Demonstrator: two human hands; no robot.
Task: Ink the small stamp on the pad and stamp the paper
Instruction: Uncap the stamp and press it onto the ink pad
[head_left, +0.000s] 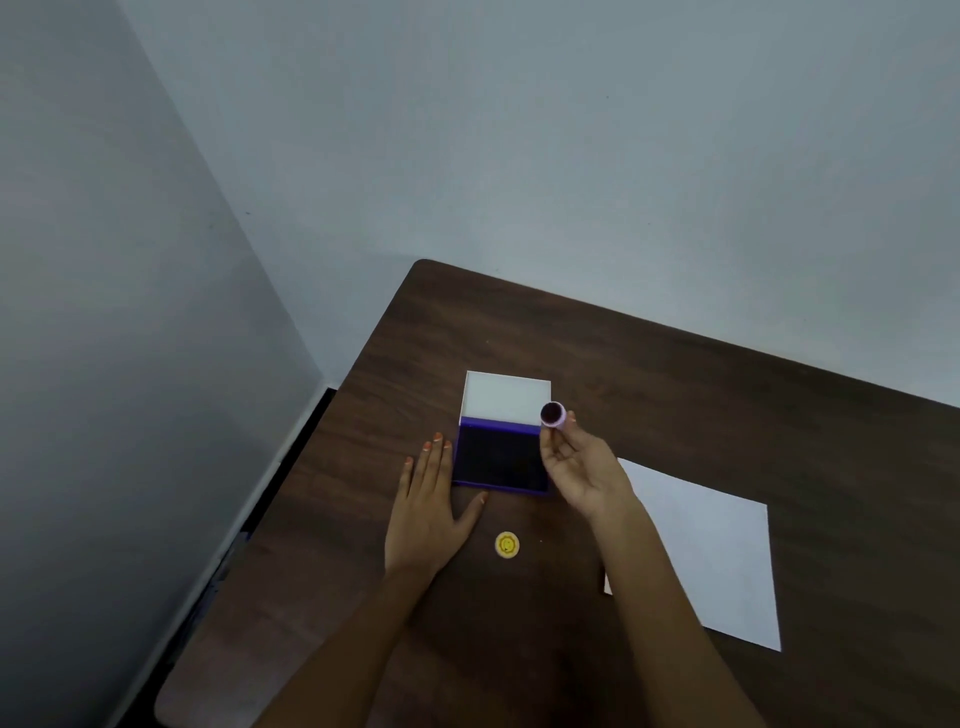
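Note:
A purple ink pad (500, 457) lies open on the brown table, its white lid (506, 397) folded back behind it. My right hand (582, 467) is turned palm up over the pad's right edge and pinches a small pink round stamp (552, 415) at the fingertips, its dark inked face pointing toward me. My left hand (431, 499) lies flat on the table, fingers along the pad's left side, thumb near its front edge. A white sheet of paper (711, 551) lies to the right, partly under my right forearm.
A small yellow round cap with a smiley face (507, 544) sits on the table (701, 395) just in front of the pad. Grey walls close in behind and to the left. The table's rounded far-left corner is near the wall.

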